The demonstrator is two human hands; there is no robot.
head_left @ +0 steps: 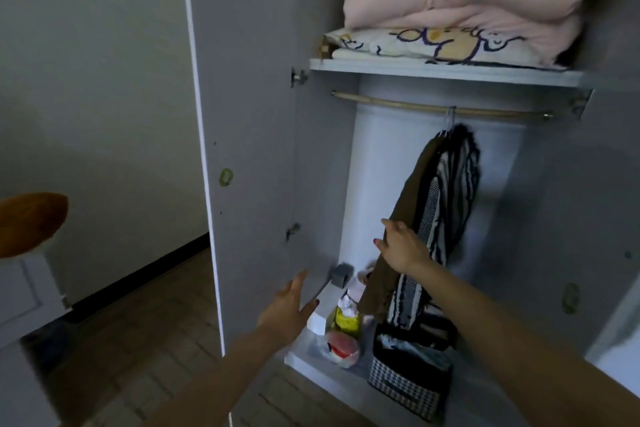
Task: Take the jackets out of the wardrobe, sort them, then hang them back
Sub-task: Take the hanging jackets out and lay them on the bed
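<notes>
We judged removal barely begun: both jackets (440, 204) hung on the rod (433, 108), our right hand (403, 248) gripping the brown one, left hand (289, 308) spread.

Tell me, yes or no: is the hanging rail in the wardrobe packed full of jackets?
No. Most of the rail is bare; only the brown jacket and the striped jacket hang near its right end.

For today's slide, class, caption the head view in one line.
Right hand grips the brown jacket hanging beside a striped jacket on the wardrobe rail; left hand reaches in, open.
</notes>
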